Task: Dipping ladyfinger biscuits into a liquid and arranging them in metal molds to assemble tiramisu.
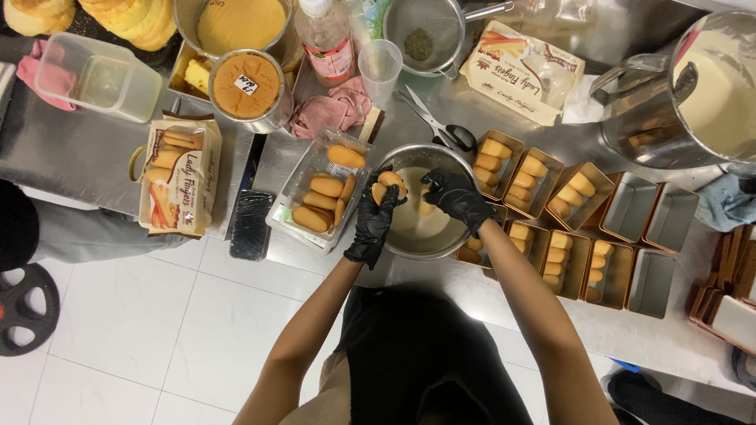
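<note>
- Far left: clear plastic tub, rectangular with rounded corners, on the steel worktop.
- Printed biscuit packet, torn open, pale oblong biscuits showing at the top.
- Round steel tin with a matte orange-brown surface and a small white label.
- Crumpled pink cloth beside a clear plastic cup.
- Clear plastic tray holds several golden sponge fingers, oblong with rounded ends; sits just left of the bowl.
- Left hand, black glossy glove, grip clamped on one sponge finger at the bowl's left rim.
- Round steel bowl, shiny, with pale beige liquid inside.
- Right hand, black glove, fingers curled over the bowl; grip looks closed on a pale piece, cannot tell for sure.
- Scissors lie flat behind the bowl.
- Gold rectangular tins in two rows, several lined with sponge fingers; the rightmost ones, grey inside, hold nothing.
- Large steel jug with pale cream at far right.
</note>
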